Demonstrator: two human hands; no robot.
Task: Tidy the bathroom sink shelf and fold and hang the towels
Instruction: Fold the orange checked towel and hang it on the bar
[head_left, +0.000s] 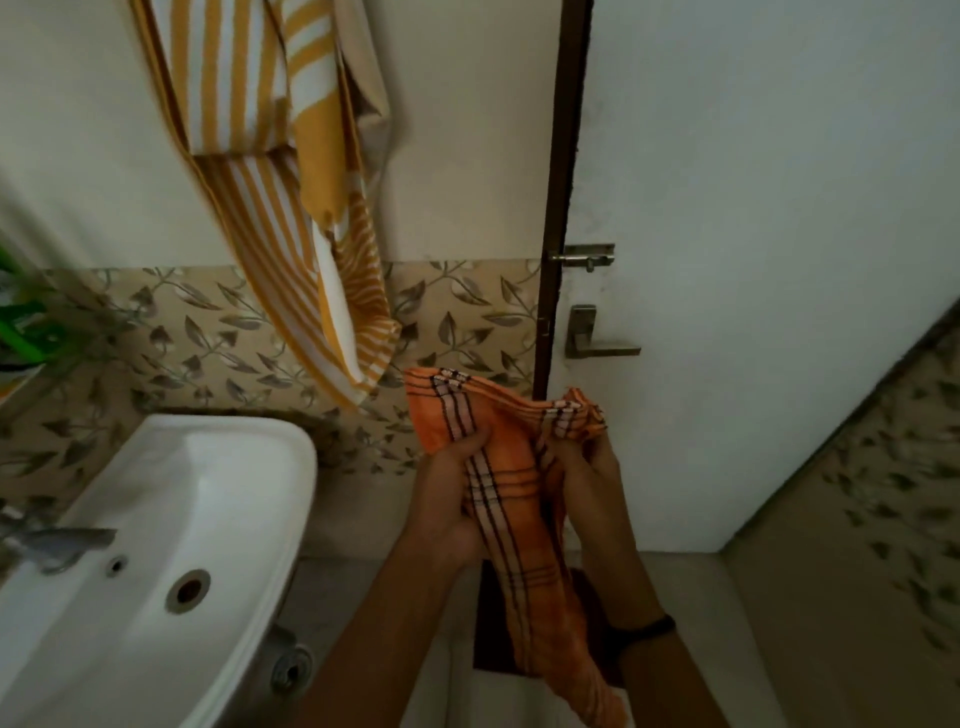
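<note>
An orange towel (511, 457) with dark and white check stripes hangs bunched between both hands in front of the door. My left hand (447, 493) grips its upper left part, fingers curled into the cloth. My right hand (592, 478) pinches the upper right corner, which is crumpled. The towel's lower end trails down past my wrists. A yellow and white striped towel (291, 208) hangs loosely on the wall above the sink, draped unevenly with its tail near the orange towel.
A white sink (171, 561) with a metal tap (57, 543) fills the lower left. A white door (753, 260) with a bolt (584, 257) and a lever handle (597, 338) stands ahead. A green object (21, 322) sits at the left edge.
</note>
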